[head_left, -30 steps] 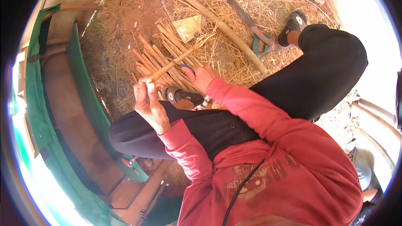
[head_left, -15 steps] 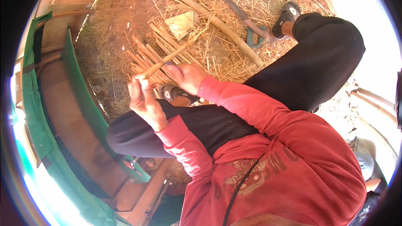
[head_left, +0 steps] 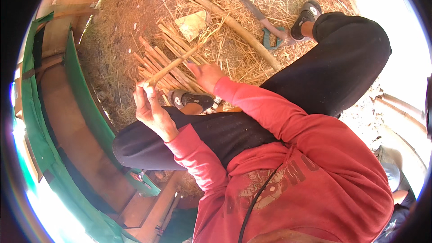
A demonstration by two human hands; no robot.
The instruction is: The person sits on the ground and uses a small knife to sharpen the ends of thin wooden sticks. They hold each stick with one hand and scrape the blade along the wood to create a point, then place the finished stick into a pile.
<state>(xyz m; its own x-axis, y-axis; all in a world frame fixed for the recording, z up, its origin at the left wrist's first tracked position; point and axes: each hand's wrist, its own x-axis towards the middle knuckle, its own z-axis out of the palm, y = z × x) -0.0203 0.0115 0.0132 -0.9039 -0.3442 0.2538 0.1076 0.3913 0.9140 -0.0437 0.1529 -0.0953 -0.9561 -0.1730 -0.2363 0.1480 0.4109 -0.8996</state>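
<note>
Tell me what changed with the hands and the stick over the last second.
Little moved. The left hand still grips the near end of the thin stick, which still slants up and away. The right hand slid a bit along it and stays on it. The stick pile, long pole and hooked blade lie as before.

I see my left hand point(head_left: 150, 108) closed around the near end of a thin pale stick point(head_left: 173, 65), which slants up and away from the fingers toward my right hand point(head_left: 204, 74). That hand lies just beyond the stick, palm down, on a bundle of cut sticks point(head_left: 157, 60) spread over the straw. Right below both hands sits a dark shoe point(head_left: 191, 100). Well beyond the right hand a long branch point(head_left: 225, 18) crosses the straw, with a machete point(head_left: 258, 15) beside it. Off past my left hand runs a green wooden frame point(head_left: 83, 90).
</note>
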